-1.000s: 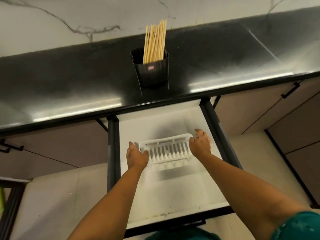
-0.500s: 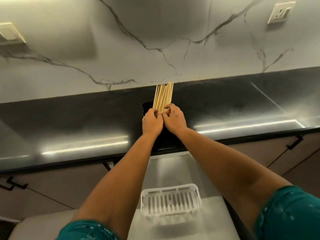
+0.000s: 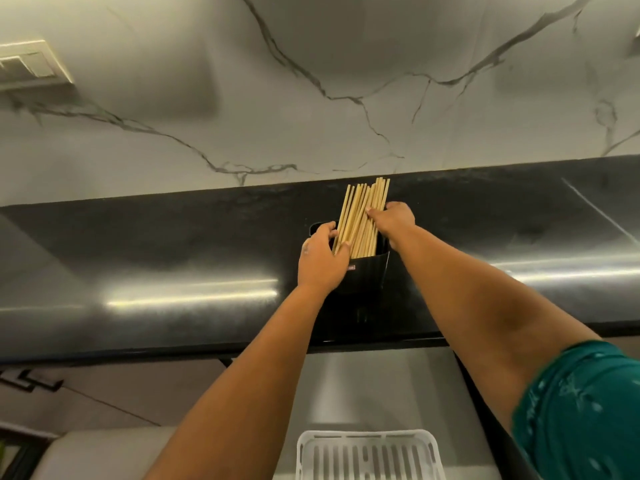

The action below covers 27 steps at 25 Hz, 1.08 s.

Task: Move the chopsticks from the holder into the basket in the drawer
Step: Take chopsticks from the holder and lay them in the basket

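Lying nearest the camera, the white slatted basket (image 3: 369, 455) is seen in the open drawer (image 3: 381, 386), cut off by the lower frame edge. Beyond it, the black holder (image 3: 367, 275) is stood on the dark glossy surface (image 3: 173, 258), near its front edge. The chopsticks (image 3: 363, 220) are held upright in the holder as a loose bundle. The left hand (image 3: 320, 263) is placed against the holder's left rim, its fingers curled around the bundle's lower part. The right hand (image 3: 394, 218) is set higher, its fingers pressed on the bundle's right side. Behind, a veined marble wall (image 3: 311, 81) is seen.
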### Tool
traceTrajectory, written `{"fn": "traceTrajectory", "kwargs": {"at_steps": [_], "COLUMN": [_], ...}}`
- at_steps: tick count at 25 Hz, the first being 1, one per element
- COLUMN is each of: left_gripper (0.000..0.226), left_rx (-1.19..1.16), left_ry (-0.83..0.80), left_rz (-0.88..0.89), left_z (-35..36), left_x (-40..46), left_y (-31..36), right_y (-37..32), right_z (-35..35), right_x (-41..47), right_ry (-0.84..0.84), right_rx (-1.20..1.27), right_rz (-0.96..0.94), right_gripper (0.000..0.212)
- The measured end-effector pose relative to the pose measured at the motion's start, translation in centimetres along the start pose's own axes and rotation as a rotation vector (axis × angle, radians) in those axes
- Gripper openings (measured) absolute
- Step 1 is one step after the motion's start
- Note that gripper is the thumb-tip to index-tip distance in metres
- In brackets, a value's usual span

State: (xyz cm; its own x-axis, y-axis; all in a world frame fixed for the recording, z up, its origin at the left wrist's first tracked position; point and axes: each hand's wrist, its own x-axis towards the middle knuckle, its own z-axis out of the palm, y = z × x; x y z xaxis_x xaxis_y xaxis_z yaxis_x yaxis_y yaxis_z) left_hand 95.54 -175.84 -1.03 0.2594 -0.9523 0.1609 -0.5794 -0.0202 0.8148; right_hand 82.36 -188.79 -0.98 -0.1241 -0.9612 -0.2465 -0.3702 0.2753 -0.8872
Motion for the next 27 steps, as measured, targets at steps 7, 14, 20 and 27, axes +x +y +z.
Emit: {"fn": "traceTrajectory", "kwargs": {"at_steps": [7,14,20,27], "left_gripper": [0.042,0.035,0.037,0.037], "left_rx": [-0.018,-0.101,-0.267,-0.424], "left_ry": [0.046,0.045,0.099,-0.287], "left_rz": [0.015,0.004,0.015,-0.020], "left_z": [0.0,-0.8,-4.2,-8.8], "left_x": [-0.9,-4.3,-6.6,-12.4], "left_y": [-1.5,-0.1,5.4,10.2], "right_y": [0.6,-2.5,-7.4,-4.8], "right_z": [0.3,-2.6,-7.6,-9.1], "right_x": [-0.5,-4.8,-13.7,-25.1], "right_ry": [0.175,0.264,0.152,-0.359], "right_rx": [0.022,0.117,0.291,0.206], "right_rz": [-0.088,-0.265,-0.619,-0.547], "right_gripper": [0.015,0.012,0.008,0.020]}}
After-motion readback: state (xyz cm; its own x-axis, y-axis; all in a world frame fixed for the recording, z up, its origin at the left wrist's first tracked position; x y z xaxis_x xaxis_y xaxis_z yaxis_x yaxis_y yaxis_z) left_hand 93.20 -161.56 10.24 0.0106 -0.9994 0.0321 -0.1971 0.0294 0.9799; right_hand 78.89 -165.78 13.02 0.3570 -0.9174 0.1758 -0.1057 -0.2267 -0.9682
